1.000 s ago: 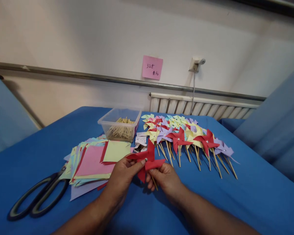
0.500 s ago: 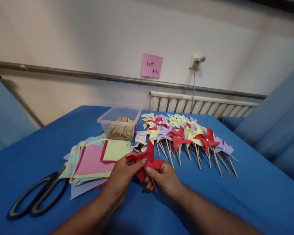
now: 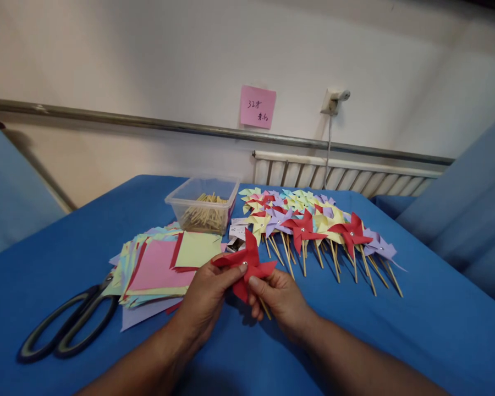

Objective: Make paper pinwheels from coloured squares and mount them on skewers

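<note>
Head view: blue cloth point(image 3: 416, 330), smooth with faint creases, covers the work surface. On its left lies a loose, fanned stack of coloured paper point(image 3: 159, 269), mostly squarish sheets in pink, red, pale yellow, light blue and lilac, edges uneven; pale yellow squares point(image 3: 198, 250) sit on top at the right over red ones. Scissors point(image 3: 94, 294) with large dark loop handles lie beside the stack, blades partly hidden by paper. Clear plastic tub point(image 3: 177, 202), rectangular with a flared rim, holds a heap of thin, pale wooden sticks point(image 3: 210, 212), lying at mixed angles. Just right of the tub: small white carton point(image 3: 238, 234) with print; contents too small to tell. Farther right, rows of paper pinwheels point(image 3: 303, 230) in red, yellow, lilac and blue lie with sticks pointing toward the wearer. Red pinwheel point(image 3: 253, 261) is held up between both hands in front of the carton: matte paper, pointed folded blades, shiny round pin at centre. Left hand point(image 3: 208, 286) is closed in a pinch on it, thumb in front by the pin, fingers behind. Right hand point(image 3: 286, 302) is curled, thumb against the lower right blade, fingers around the stick, whose end juts below.
</note>
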Motion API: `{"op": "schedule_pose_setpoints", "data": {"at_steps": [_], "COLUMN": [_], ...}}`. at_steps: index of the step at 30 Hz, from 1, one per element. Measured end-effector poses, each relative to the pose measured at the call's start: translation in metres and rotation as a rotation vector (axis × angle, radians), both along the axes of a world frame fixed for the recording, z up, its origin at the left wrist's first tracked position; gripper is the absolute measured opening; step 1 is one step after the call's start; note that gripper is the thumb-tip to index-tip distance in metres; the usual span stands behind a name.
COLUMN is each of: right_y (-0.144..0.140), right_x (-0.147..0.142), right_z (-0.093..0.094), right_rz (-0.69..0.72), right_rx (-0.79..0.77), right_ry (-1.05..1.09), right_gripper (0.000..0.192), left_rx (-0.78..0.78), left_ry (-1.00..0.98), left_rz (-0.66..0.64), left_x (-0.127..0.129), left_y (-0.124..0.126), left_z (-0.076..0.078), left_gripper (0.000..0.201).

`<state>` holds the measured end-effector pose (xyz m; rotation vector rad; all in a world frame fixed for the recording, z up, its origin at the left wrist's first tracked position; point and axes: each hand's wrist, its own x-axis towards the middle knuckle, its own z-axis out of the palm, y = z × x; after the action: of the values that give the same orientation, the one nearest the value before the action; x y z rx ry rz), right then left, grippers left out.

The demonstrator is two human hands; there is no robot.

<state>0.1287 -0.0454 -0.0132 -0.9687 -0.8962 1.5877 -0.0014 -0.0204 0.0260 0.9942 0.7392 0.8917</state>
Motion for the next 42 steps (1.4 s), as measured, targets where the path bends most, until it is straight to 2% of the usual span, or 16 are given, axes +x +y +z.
{"op": "schedule_pose_setpoints", "data": {"at_steps": [8,10,17,23,26,29,34,42], "right_y": [0.000,0.000,0.001,0.003,0.004,0.004,0.005,0.004], "right_x": [-0.003,-0.003,0.000,0.001,0.000,-0.001,0.001,0.001], "right_z": [-0.007,-0.008,-0.001,-0.004,-0.006,-0.006,-0.005,-0.004], "right_rz": [0.006,-0.001,-0.042,-0.025,-0.015,-0.033,-0.070,-0.047], "right_rx": [0.014,0.036,0.008,0.000,-0.002,0.001,0.028,0.026], "right_ry": [-0.023,-0.037,-0.042,-0.038,-0.028,-0.012,0.004,-0.008], "right_gripper": [0.046,0.045,0.046,0.047,0.048,0.049,0.047,0.048], "left_rx": [0.009,-0.004,0.023,0.045,0.091,0.125,0.142,0.071], "left_ry": [0.021,0.031,0.002,0.125,0.210,0.246,0.277,0.136], "left_rz": [0.282,0.306,0.250,0.474,0.520,0.529,0.462,0.416], "left_x": [-0.007,-0.007,-0.009,-0.019,-0.023,-0.023,-0.020,-0.018], "left_y": [0.010,0.011,0.009,0.018,0.022,0.024,0.024,0.017], "left_z": [0.002,0.002,0.007,0.016,0.016,0.010,0.002,0.013], "left_gripper": [0.015,0.016,0.023,0.037,0.033,0.031,0.030,0.039]}}
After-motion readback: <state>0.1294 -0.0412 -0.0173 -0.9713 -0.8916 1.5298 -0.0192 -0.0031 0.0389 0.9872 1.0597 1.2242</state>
